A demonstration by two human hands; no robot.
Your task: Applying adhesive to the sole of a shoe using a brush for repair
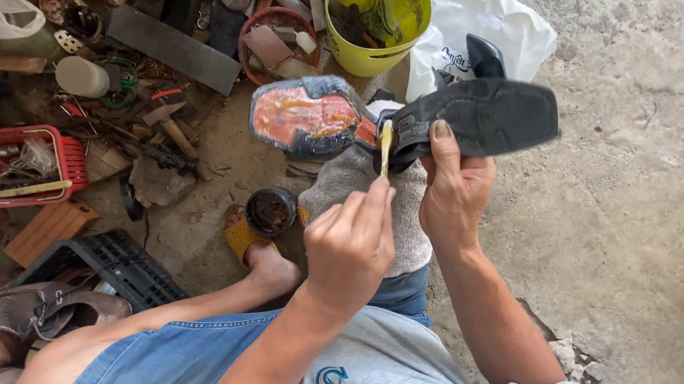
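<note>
A black shoe lies sole-up over a grey cloth (358, 187) on my knee. Its exposed underside (303, 117) is smeared red and orange, and the black outer sole (496, 114) is peeled away to the right. My right hand (456, 193) grips this loose sole, thumb on its edge. My left hand (350, 245) pinches a small brush with a pale handle (385, 145), whose tip sits in the gap between sole and shoe. A small round dark tin (270, 211) stands open on the ground just left of my knee, next to my foot in a yellow sandal (241, 239).
A yellow bucket (374, 26) and white plastic bag (498, 22) sit beyond the shoe. Tools and scraps litter the ground at left, with a red basket (71, 161), a black crate (108, 260) and brown shoes (45, 308). Bare concrete (636, 237) lies to the right.
</note>
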